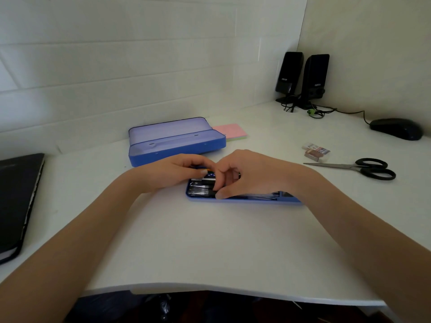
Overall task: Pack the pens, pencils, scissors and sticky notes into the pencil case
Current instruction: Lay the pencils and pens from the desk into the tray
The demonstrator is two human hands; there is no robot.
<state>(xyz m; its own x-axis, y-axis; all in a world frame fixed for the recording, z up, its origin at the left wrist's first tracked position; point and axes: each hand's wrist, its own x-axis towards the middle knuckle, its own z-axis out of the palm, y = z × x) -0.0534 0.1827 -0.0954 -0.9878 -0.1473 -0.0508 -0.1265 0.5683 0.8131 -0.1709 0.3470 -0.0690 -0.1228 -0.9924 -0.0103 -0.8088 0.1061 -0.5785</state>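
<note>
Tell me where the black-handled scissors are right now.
In the head view, the black-handled metal scissors lie shut on the white desk at the right, beyond the right hand, just in front of the small eraser packet.

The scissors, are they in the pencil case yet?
Not yet. The scissors lie closed on the white desk, off to the right of the blue tray that both hands are working in.

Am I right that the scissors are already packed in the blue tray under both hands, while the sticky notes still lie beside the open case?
Not quite: the head view shows the scissors still lying on the desk, right of the blue tray. The sticky notes do lie beside the open case.
</note>
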